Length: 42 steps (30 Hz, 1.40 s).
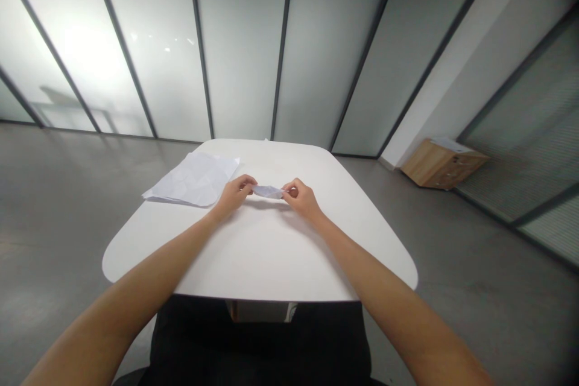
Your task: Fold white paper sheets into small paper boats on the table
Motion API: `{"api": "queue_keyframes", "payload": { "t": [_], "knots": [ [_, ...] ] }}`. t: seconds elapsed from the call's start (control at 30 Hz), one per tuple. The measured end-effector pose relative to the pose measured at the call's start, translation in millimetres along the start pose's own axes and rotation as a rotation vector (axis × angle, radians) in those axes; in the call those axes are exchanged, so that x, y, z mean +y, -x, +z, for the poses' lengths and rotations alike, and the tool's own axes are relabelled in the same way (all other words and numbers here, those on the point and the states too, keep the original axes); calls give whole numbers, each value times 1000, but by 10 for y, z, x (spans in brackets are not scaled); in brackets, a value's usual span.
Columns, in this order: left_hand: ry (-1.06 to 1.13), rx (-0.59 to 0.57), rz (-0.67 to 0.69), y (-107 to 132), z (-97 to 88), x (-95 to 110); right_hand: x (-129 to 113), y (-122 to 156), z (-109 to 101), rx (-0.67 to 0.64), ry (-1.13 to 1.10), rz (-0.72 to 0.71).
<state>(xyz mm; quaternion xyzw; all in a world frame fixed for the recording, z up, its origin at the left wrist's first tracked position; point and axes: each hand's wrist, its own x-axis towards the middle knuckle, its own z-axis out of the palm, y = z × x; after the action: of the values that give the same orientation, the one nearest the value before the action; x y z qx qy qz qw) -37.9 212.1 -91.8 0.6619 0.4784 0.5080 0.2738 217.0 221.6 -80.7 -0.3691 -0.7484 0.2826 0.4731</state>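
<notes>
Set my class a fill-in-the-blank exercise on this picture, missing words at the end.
1. Of the left hand and right hand, the ____ one is nearer the large white paper sheets.
2. The number of hands holding the small folded white paper is ____.
3. The floor around the white rounded-corner table is ____ in colour.
4. The light-brown wooden cabinet is on the picture's ____ side.

Missing words: left; two; grey; right.

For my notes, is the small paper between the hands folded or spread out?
Folded, it appears: the small paper shows as a narrow, angular shape pinched between left hand and right hand. Fold count: cannot tell.
</notes>
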Motion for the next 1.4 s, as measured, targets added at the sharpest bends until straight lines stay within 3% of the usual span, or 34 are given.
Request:
{"api": "queue_keyframes", "payload": {
  "t": [0.13,0.33,0.5,0.6,0.83,1.0,1.23,1.4],
  "knots": [
    [-12,-46,-82,6,2,-6,19,-4,16,25,-2,47],
    [-135,-156,5,127,16,128,-10,29,61,-6,-40,84],
    [-261,-68,12,138,67,106,26,30,99,-36,-92,31],
    [-200,-20,9,117,85,104,60,36,113,-42,-96,34],
    [-123,-74,31,176,121,231,23,85,156,-180,-1,-26],
    [-158,-64,80,193,131,273,-13,94,187,-162,47,-107],
    [-224,-50,50,184,144,270,-58,105,184,-138,99,-96],
    [-103,-70,24,184,160,242,-19,65,137,-119,124,-99]
  ]
}}
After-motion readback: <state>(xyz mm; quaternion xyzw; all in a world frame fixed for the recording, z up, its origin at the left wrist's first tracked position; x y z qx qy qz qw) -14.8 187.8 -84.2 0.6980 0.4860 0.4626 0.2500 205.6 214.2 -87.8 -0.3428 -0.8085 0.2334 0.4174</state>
